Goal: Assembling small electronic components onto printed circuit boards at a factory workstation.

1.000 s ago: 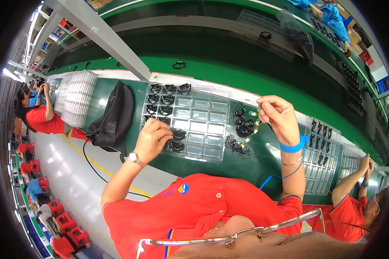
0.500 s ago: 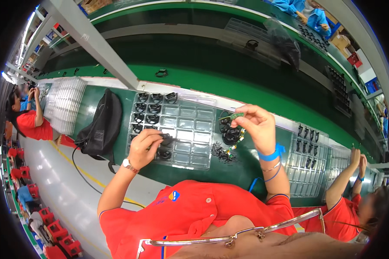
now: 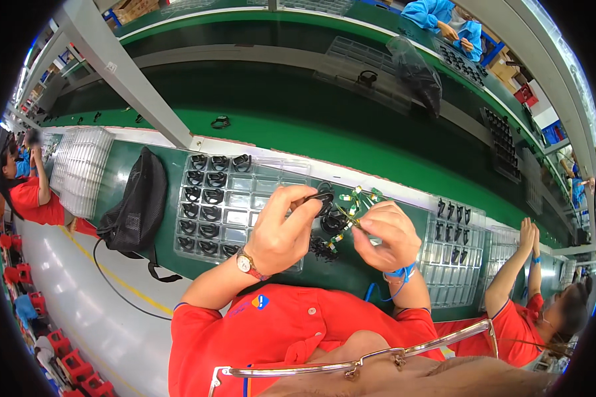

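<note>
My left hand (image 3: 281, 228) is closed in a pinch on a black looped part (image 3: 324, 196), at the edge of a small pile of similar black parts (image 3: 331, 223). Close by on the right, my right hand (image 3: 387, 235) pinches thin yellowish wires (image 3: 343, 213); what they join to is hard to make out. Small green circuit boards with white ends (image 3: 357, 198) lie between and beyond my hands. Left of them sits a clear compartment tray (image 3: 245, 184), its left columns filled with black looped parts (image 3: 212, 196). My left forearm covers the tray's near right corner.
Small black pieces (image 3: 321, 251) lie near my left wrist. A black mesh bag (image 3: 139, 202) and stacked clear trays (image 3: 83, 172) stand left. A metal post (image 3: 122, 73) rises before the green conveyor (image 3: 265, 132). Another tray (image 3: 447, 271) and a co-worker (image 3: 510, 317) are at right.
My left hand has left the tray and moved right to the black parts pile. My right hand has come lower and nearer to it. A black part now lies in the tray's near row.
</note>
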A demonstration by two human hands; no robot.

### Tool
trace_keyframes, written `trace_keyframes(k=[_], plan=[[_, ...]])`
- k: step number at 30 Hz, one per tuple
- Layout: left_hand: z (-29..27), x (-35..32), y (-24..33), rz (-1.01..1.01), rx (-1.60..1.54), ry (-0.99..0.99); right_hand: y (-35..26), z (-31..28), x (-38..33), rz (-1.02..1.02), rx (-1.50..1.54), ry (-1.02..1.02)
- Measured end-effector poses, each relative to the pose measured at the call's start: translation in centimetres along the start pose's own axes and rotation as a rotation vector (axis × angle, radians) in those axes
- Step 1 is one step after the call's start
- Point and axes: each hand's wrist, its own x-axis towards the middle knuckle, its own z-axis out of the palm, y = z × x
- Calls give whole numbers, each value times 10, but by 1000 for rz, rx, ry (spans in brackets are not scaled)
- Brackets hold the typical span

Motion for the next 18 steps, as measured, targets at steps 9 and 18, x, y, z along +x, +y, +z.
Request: trace_keyframes(k=[9, 18], plan=[[1, -1, 0, 58, 46, 4, 9, 6, -2, -138, -131, -64], [1, -3, 0, 49, 60, 20, 7, 12, -4, -94, -157, -72]])
